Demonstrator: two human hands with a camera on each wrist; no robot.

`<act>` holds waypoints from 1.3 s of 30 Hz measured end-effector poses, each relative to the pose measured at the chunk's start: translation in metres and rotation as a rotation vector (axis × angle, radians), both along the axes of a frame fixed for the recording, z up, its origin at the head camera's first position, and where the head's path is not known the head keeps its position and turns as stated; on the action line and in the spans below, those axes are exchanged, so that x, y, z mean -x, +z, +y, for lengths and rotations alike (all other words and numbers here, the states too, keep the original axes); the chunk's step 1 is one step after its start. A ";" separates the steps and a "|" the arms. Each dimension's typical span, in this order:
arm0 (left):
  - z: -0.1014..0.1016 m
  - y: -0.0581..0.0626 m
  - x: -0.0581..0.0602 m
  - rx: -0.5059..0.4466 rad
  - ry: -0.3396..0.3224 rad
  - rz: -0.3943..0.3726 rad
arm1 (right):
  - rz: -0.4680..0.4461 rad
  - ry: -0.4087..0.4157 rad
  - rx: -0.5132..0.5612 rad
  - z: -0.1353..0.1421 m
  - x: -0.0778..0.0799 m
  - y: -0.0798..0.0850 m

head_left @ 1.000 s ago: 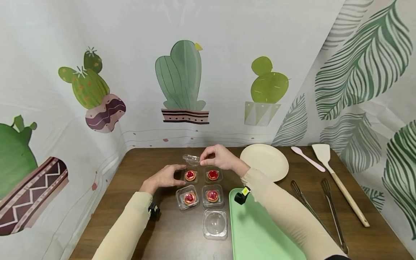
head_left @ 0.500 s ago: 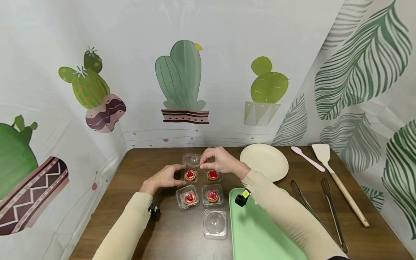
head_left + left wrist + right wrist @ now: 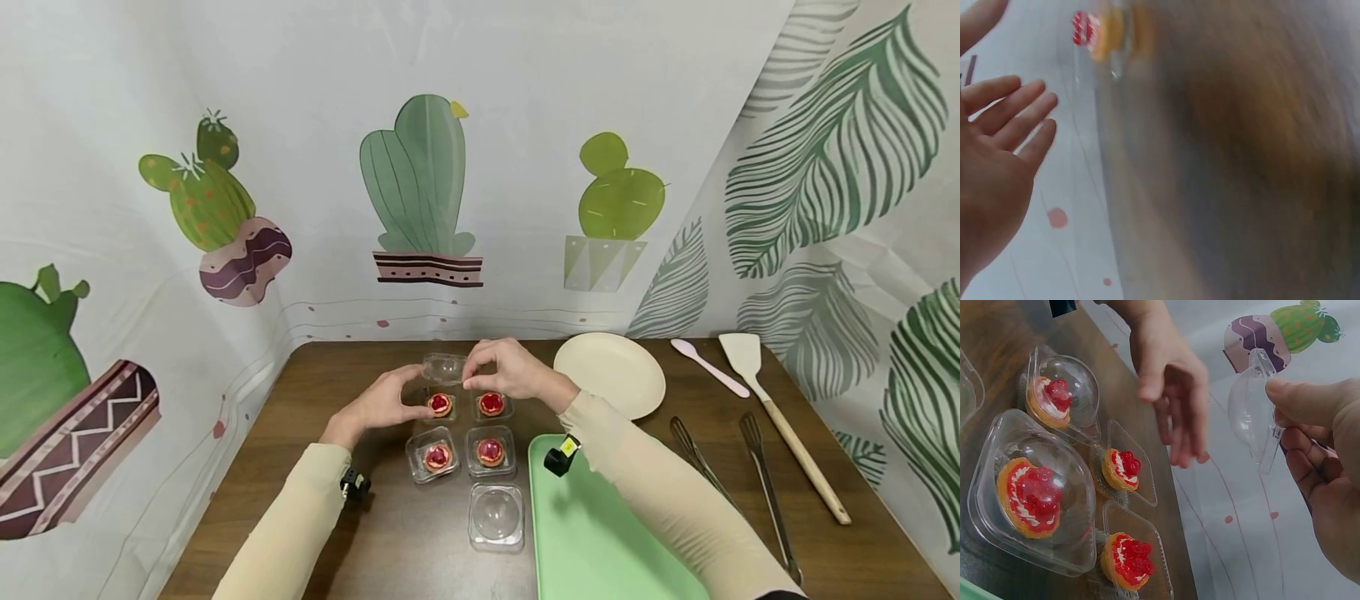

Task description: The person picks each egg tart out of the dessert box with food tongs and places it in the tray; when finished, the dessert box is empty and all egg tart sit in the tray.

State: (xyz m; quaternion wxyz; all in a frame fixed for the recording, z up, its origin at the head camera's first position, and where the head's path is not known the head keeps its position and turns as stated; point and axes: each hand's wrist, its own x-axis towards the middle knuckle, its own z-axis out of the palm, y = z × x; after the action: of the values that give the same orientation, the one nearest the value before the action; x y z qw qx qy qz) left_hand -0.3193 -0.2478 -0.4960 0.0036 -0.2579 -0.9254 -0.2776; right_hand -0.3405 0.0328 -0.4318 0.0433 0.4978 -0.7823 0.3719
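Note:
My right hand (image 3: 504, 368) pinches a clear domed plastic lid (image 3: 1250, 415) by its edge, raised over the back row. My left hand (image 3: 378, 402) hangs beside the back left tray with fingers extended and thumb apart, holding nothing; its palm shows in the left wrist view. In that open clear tray sits a red-topped fruit tart (image 3: 1121, 469). To its right, another tart (image 3: 1127, 561) lies in a second lidless tray. Nearer stand two lidded boxes, the left one (image 3: 432, 456) and the right one (image 3: 491, 452), each with a tart inside.
A clear box with a domed lid (image 3: 497, 517) and no tart stands at the front. Right of it lies a green tray (image 3: 592, 533). Farther right are a cream plate (image 3: 609, 373), a pink spoon (image 3: 711, 367), tongs (image 3: 768, 492) and a white spatula (image 3: 783, 425).
The lid in my right hand has tilted from nearly edge-on to show more of its face. My left hand has lifted slightly off the back left tray.

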 end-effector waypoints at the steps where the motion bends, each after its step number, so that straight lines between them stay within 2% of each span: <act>1: 0.001 0.002 0.000 -0.030 0.004 0.001 | 0.002 0.001 0.001 0.000 0.000 0.000; 5: 0.007 0.010 -0.002 -0.207 -0.021 -0.060 | 0.004 0.008 0.005 -0.001 0.000 0.002; 9: 0.011 0.020 -0.007 -0.433 -0.105 -0.191 | 0.009 0.006 -0.018 -0.002 -0.001 0.003; 13: 0.014 0.023 -0.008 -0.573 -0.172 -0.273 | 0.040 0.006 -0.059 -0.002 -0.002 0.004; 14: 0.013 0.020 -0.006 -0.583 -0.181 -0.269 | 0.050 0.012 -0.063 -0.002 -0.003 0.004; 21: 0.018 0.022 -0.009 -0.614 -0.161 -0.284 | 0.098 0.038 -0.100 -0.004 -0.005 0.002; 27: 0.021 0.025 -0.012 -0.645 -0.146 -0.299 | 0.073 0.006 -0.075 -0.003 -0.006 0.001; 31: 0.024 0.034 -0.016 -0.654 -0.154 -0.292 | -0.024 -0.061 0.038 -0.002 -0.004 -0.001; 35: 0.027 0.046 -0.022 -0.636 -0.165 -0.274 | -0.183 -0.128 0.120 -0.001 0.000 -0.005; 39: 0.026 0.040 -0.019 -0.648 -0.163 -0.265 | -0.370 -0.123 0.113 -0.001 0.003 -0.011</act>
State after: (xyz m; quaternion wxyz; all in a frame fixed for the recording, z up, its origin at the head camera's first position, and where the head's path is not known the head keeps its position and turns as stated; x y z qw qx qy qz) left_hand -0.3007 -0.2221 -0.4561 -0.0572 -0.2781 -0.7583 -0.5869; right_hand -0.3437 0.0319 -0.4425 -0.0507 0.3692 -0.7837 0.4968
